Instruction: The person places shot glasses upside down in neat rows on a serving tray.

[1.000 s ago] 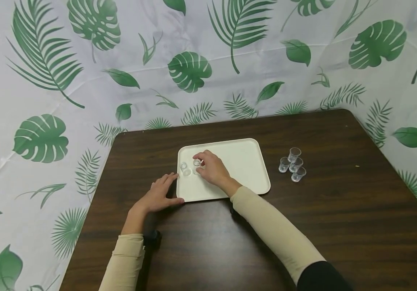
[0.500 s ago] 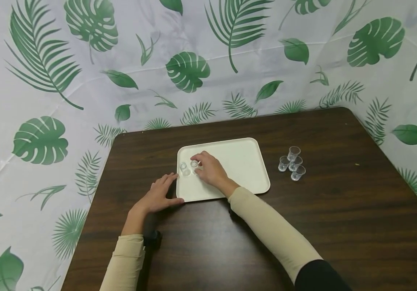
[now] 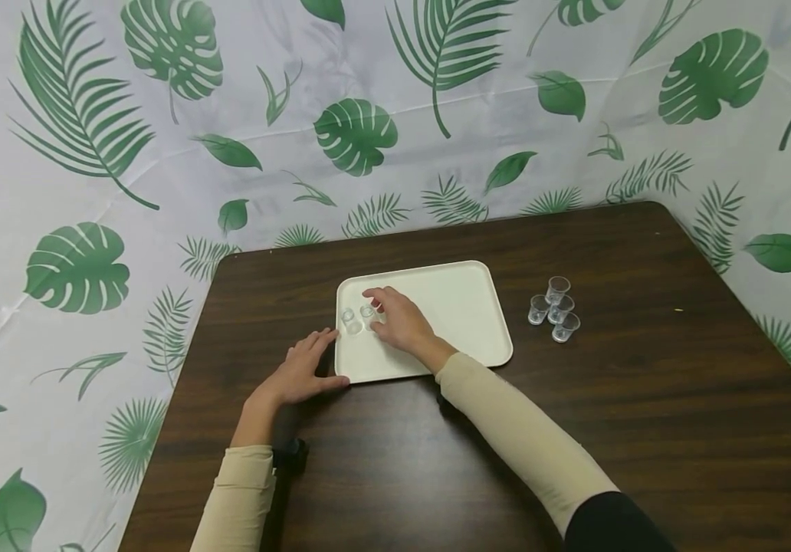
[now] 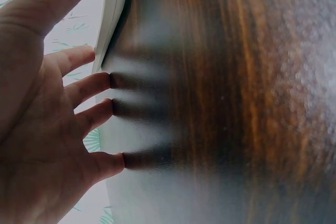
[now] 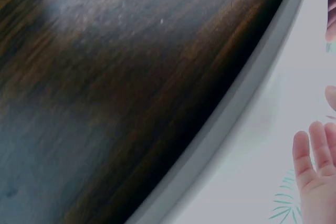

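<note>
- Left hand [image 3: 297, 376]: open, fingers spread; set at the near left corner of the cream rectangular tray with a raised rim [image 3: 461, 307]. In the left wrist view, several fingertips rest on the dark brown wood-grain table [image 3: 644, 345].
- Right hand [image 3: 405, 322]: over the left part of the tray, fingers bent, thumb and index finger apart, just beside a small clear see-through cup [image 3: 367, 311]. Whether they grip or touch it cannot be told.
- Further left on the tray: another small clear cup [image 3: 348, 315]. Exact count on the tray unclear, owing to transparency and the hand.
- Four clear cups [image 3: 562, 310]: grouped close together, upright, on the table to the right of the tray.
- Both forearms: beige sleeves [image 3: 516, 429].
- Behind the table: white backdrop with green leaf print [image 3: 264, 192].
</note>
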The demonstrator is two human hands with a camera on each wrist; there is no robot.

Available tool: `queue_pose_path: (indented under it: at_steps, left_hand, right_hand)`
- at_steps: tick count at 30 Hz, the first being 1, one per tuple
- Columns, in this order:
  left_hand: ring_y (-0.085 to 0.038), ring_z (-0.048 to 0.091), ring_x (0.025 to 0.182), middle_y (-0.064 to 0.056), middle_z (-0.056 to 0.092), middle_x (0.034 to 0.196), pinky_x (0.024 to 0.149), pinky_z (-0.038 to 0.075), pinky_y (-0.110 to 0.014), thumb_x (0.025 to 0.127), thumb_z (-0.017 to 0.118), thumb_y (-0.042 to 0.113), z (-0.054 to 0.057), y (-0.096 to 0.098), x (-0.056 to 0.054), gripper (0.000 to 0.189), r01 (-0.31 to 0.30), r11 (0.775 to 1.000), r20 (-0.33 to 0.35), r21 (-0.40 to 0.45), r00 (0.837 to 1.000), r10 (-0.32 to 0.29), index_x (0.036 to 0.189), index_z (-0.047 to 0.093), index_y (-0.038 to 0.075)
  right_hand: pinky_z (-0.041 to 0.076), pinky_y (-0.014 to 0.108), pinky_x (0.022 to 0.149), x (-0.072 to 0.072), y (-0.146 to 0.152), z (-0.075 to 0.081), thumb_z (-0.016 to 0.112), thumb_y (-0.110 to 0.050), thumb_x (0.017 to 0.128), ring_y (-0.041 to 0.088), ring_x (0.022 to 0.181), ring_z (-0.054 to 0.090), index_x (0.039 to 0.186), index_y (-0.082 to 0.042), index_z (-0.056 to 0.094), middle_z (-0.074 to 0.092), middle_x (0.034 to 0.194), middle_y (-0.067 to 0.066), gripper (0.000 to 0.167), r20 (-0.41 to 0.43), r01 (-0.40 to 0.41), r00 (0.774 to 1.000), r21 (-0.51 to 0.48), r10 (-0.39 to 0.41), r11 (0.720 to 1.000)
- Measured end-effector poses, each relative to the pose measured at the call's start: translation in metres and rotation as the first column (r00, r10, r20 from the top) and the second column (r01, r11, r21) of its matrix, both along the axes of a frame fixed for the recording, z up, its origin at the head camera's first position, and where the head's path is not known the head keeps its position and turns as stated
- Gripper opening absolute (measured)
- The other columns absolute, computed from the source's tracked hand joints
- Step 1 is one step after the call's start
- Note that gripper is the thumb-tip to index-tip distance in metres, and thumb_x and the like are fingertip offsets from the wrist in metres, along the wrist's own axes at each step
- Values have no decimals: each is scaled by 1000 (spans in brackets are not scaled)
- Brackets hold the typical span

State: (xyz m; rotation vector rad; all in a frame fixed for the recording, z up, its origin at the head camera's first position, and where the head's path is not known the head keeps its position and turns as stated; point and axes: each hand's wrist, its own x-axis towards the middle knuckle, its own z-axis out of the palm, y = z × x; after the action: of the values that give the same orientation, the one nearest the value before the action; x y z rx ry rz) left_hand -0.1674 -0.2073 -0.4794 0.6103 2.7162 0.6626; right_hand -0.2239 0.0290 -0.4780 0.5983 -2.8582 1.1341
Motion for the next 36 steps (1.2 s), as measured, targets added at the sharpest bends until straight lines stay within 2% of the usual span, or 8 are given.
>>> queue_pose_path:
  at_steps: [5, 13, 17, 23, 27, 31, 34, 36]
  left_hand:
    - [-44, 23, 142, -17, 28, 156, 107, 17, -69, 83, 72, 55, -1, 0, 0, 95, -5, 1000, 4, -1, 1000, 5, 155, 29, 11]
    - [-43, 22, 143, -17, 27, 157, 109, 15, -67, 83, 72, 56, 2, 0, 1, 95, -7, 1000, 13, 5, 1000, 7, 155, 29, 12]
    - [-43, 22, 143, -17, 27, 157, 110, 15, -66, 83, 72, 56, 3, -1, 2, 95, -9, 1000, 9, 10, 1000, 9, 155, 29, 12]
    - [-44, 23, 142, -17, 28, 157, 109, 15, -67, 83, 72, 56, 1, 0, 3, 95, 14, 1000, 5, 13, 1000, -14, 155, 29, 11]
    - [-44, 22, 142, -16, 27, 157, 109, 14, -67, 83, 71, 57, 2, 1, 4, 96, 15, 1000, 18, 13, 1000, -15, 156, 27, 12]
    - [-43, 22, 143, -16, 27, 157, 110, 14, -67, 83, 71, 56, 3, 1, 3, 96, 7, 1000, 18, 13, 1000, -7, 156, 27, 12]
    - [-43, 21, 143, -16, 27, 157, 110, 14, -67, 83, 71, 57, 3, -1, 2, 96, 7, 1000, 18, 7, 1000, -7, 156, 27, 12]
    - [-43, 22, 143, -16, 27, 157, 110, 14, -67, 83, 71, 57, 3, -2, 1, 96, 9, 1000, 17, 5, 1000, -9, 156, 27, 12]
  right_hand:
    - [48, 34, 86, -2, 10, 3, 77, -10, 82, 20, 102, 61, 135, -14, 56, 60, 111, 6, 57, 9, -21, 1000, -22, 21, 1000]
    - [50, 32, 77, -1, 36, 7, 67, -2, 82, 18, 95, 62, 133, -8, 58, 62, 108, 8, 53, -9, -56, 998, -236, 56, 970]
    - [52, 35, 75, 4, 51, 15, 62, 2, 82, 18, 92, 62, 132, -6, 58, 63, 106, 12, 51, -9, -64, 998, -301, 64, 951]
    - [53, 43, 75, 15, 90, 37, 63, 5, 85, 24, 92, 63, 129, -2, 60, 65, 105, 18, 44, -57, -74, 997, -359, 57, 930]
    - [50, 39, 76, 17, 134, 53, 63, 4, 88, 24, 93, 62, 126, -3, 63, 65, 107, 16, 38, -87, -7, 996, -375, -28, 927]
    - [46, 27, 77, 15, 187, 66, 64, 0, 91, 17, 93, 59, 121, 0, 65, 66, 108, 19, 31, -98, 114, 982, -373, -161, 921]
    - [43, 19, 73, 12, 227, 67, 66, -2, 91, 8, 88, 58, 118, 2, 66, 67, 104, 17, 28, -85, 240, 952, -384, -293, 892]
    - [42, 17, 70, 11, 251, 62, 65, -4, 92, 4, 85, 56, 118, 2, 66, 68, 101, 11, 27, -54, 330, 923, -395, -380, 858]
